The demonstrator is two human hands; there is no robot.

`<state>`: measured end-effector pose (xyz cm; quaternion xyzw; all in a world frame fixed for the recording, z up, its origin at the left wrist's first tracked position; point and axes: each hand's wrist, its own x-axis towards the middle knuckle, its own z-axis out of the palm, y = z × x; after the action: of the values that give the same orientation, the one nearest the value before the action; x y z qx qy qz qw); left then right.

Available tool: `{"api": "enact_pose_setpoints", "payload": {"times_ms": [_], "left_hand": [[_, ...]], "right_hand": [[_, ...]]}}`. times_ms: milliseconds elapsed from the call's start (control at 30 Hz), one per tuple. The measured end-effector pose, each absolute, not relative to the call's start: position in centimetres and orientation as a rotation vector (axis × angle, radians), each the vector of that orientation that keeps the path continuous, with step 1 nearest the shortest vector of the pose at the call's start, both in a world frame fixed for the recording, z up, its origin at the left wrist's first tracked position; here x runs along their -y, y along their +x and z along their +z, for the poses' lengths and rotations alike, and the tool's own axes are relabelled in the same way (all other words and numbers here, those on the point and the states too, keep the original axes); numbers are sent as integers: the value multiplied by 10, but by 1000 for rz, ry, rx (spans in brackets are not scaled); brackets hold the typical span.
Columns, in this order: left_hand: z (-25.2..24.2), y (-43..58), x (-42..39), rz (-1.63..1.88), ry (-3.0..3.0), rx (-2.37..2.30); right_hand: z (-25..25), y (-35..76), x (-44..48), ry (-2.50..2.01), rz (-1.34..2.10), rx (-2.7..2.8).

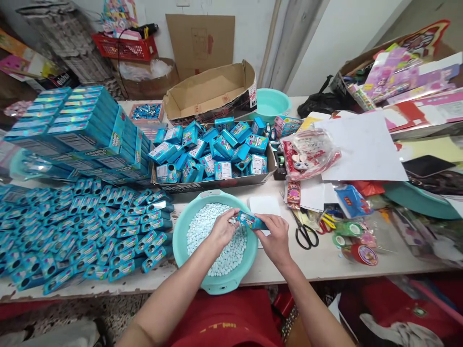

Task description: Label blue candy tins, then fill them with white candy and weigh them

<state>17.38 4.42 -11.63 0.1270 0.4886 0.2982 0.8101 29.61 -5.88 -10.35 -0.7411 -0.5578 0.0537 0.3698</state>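
Observation:
Over the turquoise basin (179, 236), my right hand (275, 233) is closed around a small blue candy box (249, 220), which lies tilted with one end toward the left. My left hand (223, 229) is at that end with its fingers pinched together; some pale candies seem to be between the fingertips and the box. Many pale blue-white candies (226, 255) fill the basin below both hands. Behind the basin, a cardboard tray (213, 185) is heaped with loose blue boxes (224, 144).
Left of the basin stand rows of small blue boxes (123, 233) with round holes. Large stacked blue cartons (83, 130) rise behind them. On the right lie black-handled scissors (306, 233), tape rolls (347, 229), a white sheet (361, 149) and plastic bags (311, 154).

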Motion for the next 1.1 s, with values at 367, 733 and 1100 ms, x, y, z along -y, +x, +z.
{"api": "enact_pose_setpoints", "payload": {"times_ms": [367,733,1100], "left_hand": [[-93,126,-88,412,1884,-1219],[-86,214,-227,-191,2555,-1462],[-79,182,-210,646,2285,-1413]], "right_hand": [[-172,365,60,-1731,568,524],[-187,381,78,-1788,517,421],[-169,375,147,-1923,380,128]]}}
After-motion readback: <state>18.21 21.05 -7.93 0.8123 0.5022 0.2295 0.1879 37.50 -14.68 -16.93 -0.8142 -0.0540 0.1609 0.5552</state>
